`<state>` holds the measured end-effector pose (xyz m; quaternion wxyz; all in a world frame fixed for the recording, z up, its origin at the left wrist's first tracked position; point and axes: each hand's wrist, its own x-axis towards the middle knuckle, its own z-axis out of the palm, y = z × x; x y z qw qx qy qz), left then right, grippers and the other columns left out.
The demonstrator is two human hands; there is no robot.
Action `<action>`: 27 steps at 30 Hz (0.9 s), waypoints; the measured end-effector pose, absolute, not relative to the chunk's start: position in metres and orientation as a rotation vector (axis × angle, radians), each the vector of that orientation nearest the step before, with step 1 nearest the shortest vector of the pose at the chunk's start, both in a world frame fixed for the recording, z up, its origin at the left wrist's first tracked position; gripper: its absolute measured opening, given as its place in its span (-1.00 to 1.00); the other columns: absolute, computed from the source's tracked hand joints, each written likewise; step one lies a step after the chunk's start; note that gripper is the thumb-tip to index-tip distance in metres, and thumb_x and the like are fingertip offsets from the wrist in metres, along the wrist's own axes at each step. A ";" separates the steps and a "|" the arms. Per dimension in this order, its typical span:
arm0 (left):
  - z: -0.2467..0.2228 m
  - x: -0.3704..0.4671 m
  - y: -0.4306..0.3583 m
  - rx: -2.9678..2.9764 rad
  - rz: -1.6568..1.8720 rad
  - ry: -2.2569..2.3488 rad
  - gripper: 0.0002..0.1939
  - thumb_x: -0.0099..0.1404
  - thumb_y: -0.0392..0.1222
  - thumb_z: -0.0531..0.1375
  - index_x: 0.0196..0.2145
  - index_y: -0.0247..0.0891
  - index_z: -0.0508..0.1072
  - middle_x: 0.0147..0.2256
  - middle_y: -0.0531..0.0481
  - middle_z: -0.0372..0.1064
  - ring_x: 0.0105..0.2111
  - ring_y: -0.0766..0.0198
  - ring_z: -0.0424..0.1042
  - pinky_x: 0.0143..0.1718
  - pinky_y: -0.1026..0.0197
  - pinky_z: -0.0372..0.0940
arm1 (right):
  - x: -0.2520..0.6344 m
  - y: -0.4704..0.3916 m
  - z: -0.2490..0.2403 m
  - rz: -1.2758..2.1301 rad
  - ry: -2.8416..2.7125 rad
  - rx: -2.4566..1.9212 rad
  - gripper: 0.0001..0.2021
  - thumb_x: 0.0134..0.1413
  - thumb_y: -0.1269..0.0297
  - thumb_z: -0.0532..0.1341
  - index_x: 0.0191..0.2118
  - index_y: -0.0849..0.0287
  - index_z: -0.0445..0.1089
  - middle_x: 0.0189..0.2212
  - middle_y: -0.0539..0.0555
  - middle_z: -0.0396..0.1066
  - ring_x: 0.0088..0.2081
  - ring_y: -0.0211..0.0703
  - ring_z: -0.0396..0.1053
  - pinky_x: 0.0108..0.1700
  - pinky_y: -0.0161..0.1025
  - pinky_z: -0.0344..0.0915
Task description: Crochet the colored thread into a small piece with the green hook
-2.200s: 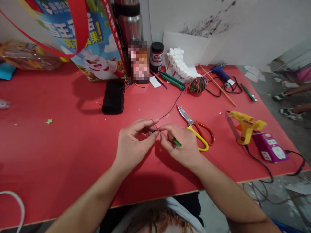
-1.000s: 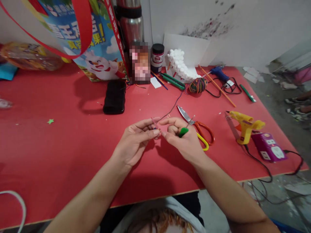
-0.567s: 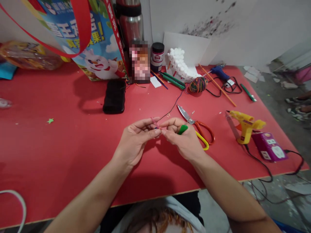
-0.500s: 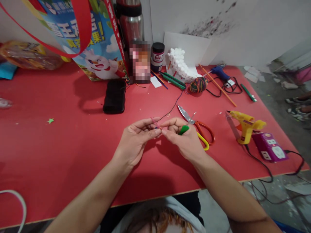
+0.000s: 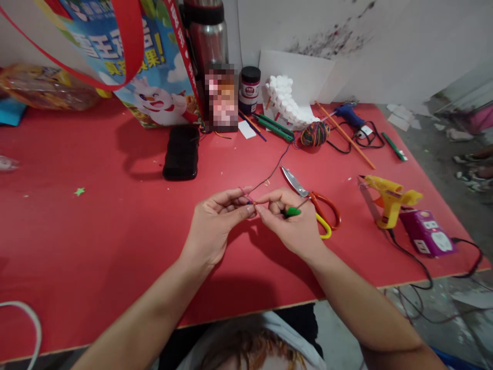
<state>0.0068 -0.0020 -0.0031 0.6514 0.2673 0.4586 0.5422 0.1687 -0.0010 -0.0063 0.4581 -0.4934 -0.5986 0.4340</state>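
My left hand (image 5: 215, 221) pinches a small bit of yarn (image 5: 251, 202) between thumb and fingertips; a pink strand loops around its index finger. Opposite, the thumb and index finger of my right hand (image 5: 288, 221) close on the same bit, their tips almost touching the left ones. Tucked in the curled fingers of my right hand is a green-handled crochet hook (image 5: 293, 211), its thin metal shaft pointing up and right. A dark strand runs from my fingers to a multicoloured yarn ball (image 5: 315, 134). Scissors (image 5: 308, 194) with red and yellow handles lie partly behind my right hand.
On the red table (image 5: 115, 246) are a black phone (image 5: 181, 153), a green cutter (image 5: 273, 127), a yellow glue gun (image 5: 389, 198) and a purple box (image 5: 428, 234) with cables. A printed bag (image 5: 162, 77), steel flask (image 5: 210, 41) and paint jar (image 5: 250, 90) stand behind.
The crochet hook has tilted within my right hand, its shaft swinging lower and to the right. Both hands otherwise stay in nearly the same place, pinching the yarn.
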 end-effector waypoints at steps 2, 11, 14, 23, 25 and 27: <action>-0.004 0.007 -0.003 0.652 1.236 1.046 -0.61 -0.05 -0.35 0.55 -0.20 -0.23 0.71 -0.39 0.03 0.56 -0.38 0.37 0.53 -0.23 0.30 0.52 | 0.168 -0.001 -0.007 1.074 -1.457 -1.217 -0.92 0.14 0.30 0.33 -0.27 0.19 0.53 -0.67 -0.20 0.07 -0.60 -0.38 0.04 -0.51 -0.35 0.10; -0.005 0.005 -0.007 0.813 1.243 1.132 -0.59 -0.02 -0.30 0.54 -0.15 -0.23 0.70 -0.36 0.00 0.58 -0.34 0.30 0.54 -0.20 0.24 0.51 | 0.165 0.002 -0.003 1.107 -1.406 -1.226 -0.95 0.08 0.34 0.29 -0.38 0.17 0.46 -0.68 -0.20 0.08 -0.62 -0.39 0.03 -0.54 -0.36 0.08; -0.005 0.005 -0.007 0.838 1.213 1.151 -0.61 0.01 -0.30 0.53 -0.15 -0.22 0.70 -0.36 0.01 0.58 -0.35 0.34 0.52 -0.24 0.30 0.47 | 0.165 0.002 -0.005 1.086 -1.429 -1.223 -0.95 0.07 0.37 0.27 -0.40 0.17 0.43 -0.68 -0.20 0.10 -0.63 -0.39 0.04 -0.55 -0.37 0.06; -0.008 0.006 -0.005 0.752 1.165 1.114 -0.61 -0.01 -0.34 0.52 -0.17 -0.21 0.72 -0.36 -0.01 0.58 -0.34 0.36 0.52 -0.25 0.35 0.45 | 0.171 0.001 -0.014 0.495 -1.899 -1.172 -0.92 0.13 0.45 0.20 -0.34 0.13 0.39 -0.61 -0.16 0.21 -0.57 -0.37 0.17 -0.41 -0.32 0.16; -0.008 0.005 -0.004 0.717 1.160 1.097 -0.62 -0.02 -0.35 0.53 -0.18 -0.23 0.72 -0.36 -0.02 0.58 -0.34 0.37 0.52 -0.25 0.36 0.46 | 0.172 0.002 -0.014 0.414 -1.937 -1.143 -0.92 0.14 0.46 0.20 -0.34 0.14 0.39 -0.60 -0.15 0.20 -0.56 -0.37 0.17 -0.38 -0.31 0.16; -0.007 0.004 -0.002 0.657 1.148 1.072 -0.61 -0.04 -0.36 0.54 -0.19 -0.26 0.72 -0.36 -0.03 0.59 -0.35 0.37 0.53 -0.25 0.36 0.47 | 0.173 0.002 -0.013 0.504 -1.894 -1.150 -0.93 0.16 0.44 0.21 -0.32 0.15 0.40 -0.60 -0.16 0.18 -0.57 -0.38 0.16 -0.41 -0.32 0.14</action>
